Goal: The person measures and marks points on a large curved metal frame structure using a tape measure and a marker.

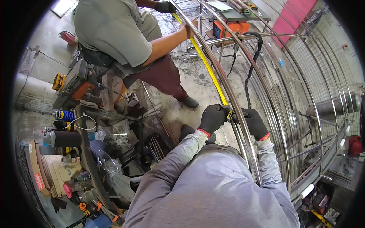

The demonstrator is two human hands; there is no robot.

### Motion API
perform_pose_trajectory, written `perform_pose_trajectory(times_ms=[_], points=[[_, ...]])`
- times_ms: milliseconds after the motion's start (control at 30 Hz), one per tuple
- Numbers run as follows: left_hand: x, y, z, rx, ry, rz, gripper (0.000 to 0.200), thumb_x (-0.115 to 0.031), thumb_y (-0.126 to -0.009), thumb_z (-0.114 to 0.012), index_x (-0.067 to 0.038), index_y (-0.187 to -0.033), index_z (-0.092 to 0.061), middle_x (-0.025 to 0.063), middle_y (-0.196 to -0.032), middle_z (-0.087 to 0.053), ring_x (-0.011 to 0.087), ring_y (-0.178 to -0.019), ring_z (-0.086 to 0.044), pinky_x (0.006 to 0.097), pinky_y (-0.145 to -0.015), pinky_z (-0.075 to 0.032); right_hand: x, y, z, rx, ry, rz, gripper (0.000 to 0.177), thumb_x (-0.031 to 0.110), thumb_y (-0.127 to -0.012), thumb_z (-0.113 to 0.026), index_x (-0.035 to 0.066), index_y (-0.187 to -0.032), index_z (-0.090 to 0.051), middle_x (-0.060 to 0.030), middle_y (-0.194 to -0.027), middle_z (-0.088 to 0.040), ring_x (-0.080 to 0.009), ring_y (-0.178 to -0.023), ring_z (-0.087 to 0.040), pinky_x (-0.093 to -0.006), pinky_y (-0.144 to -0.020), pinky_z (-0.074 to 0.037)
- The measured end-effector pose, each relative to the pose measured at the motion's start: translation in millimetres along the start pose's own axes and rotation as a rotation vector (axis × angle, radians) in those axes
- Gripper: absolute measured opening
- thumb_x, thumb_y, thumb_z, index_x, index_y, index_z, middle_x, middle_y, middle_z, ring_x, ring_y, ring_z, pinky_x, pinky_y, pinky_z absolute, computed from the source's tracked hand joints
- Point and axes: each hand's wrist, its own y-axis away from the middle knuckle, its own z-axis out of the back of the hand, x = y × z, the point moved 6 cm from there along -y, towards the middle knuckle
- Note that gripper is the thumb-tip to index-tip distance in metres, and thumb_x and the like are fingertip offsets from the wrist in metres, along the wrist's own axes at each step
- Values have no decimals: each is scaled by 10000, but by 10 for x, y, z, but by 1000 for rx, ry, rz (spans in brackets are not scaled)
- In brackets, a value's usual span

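Observation:
A yellow tape measure (207, 62) is stretched along a curved metal tube (217, 68) of a large frame. My left hand (213, 119), in a black glove with a red cuff, is closed on the near end of the tape. My right hand (254, 122), gloved the same way, has its fingers curled beside the tube, close to my left fingertips. What the right fingers grip is hidden. Farther up, a co-worker's bare hand (189, 29) is at the tape and tube, and their gloved hand (164, 7) is near the tape's far end.
Curved tubes of the frame (292, 125) fill the right side. A black cable (249, 76) hangs near an orange machine (230, 29). On the left are a cluttered workbench (81, 117), a blue spray can (64, 115) and a toolbox (78, 81). The co-worker (114, 32) stands ahead, left.

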Motion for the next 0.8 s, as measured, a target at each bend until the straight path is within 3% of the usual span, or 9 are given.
perform_pose_trajectory(times_ms=[800], points=[[79, -65, -27, 4, 21, -8, 436, -397, -957, -664, 9, -813, -730, 109, -654, -695, 181, -553, -665, 353, -555, -516, -78, -18, 3, 0, 11, -5, 272, 54, -892, -756, -55, -1140, -731, -118, -986, -792, -111, -871, -702, -271, -786, -548]])
